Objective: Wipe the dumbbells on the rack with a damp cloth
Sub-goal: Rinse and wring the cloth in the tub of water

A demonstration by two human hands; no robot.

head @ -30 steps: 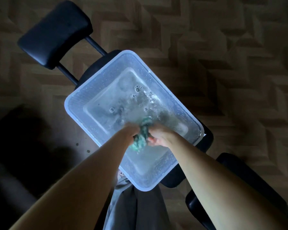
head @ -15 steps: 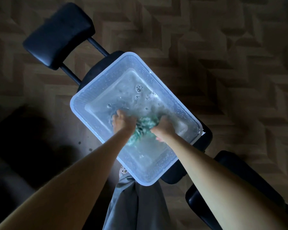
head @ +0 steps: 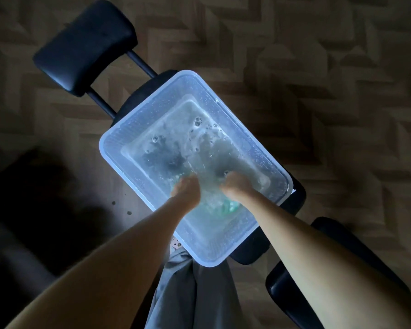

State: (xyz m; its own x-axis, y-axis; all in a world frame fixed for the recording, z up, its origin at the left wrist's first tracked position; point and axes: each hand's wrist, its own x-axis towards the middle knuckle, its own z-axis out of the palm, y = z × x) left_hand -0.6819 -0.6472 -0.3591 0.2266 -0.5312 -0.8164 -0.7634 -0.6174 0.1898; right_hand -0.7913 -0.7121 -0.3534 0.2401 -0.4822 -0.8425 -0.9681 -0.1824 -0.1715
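**Both hands under water in the tub, cloth sunk between the wrists**

The left hand and right hand reach in from 6 o'clock, with both forearms bare and nearly straight. They converge toward the middle of the tub. Each hand is plunged knuckles-up into the water, and the two are near each other but not touching. The fingers are below the churned surface and blurred, so I cannot tell for either hand whether they are curled on anything or spread.

The green cloth shows as a dim patch under the water. It lies just at 6 o'clock of the right hand, beside that wrist. Whether either hand has hold of it cannot be told.

The tub is clear plastic and rectangular, with its long axis running from 11 to 5 o'clock. The hands are in its 5 o'clock half. The 11 o'clock half holds only water with bubbles, and droplets cling to the inner walls.

The tub rests on a black seat that shows past its 3 and 5 o'clock edges. A black pad on two bars stands off at 11 o'clock. Grey fabric hangs at 6 o'clock, between the forearms. Patterned floor lies all around, with a few dark spots at 9 o'clock of the left hand.
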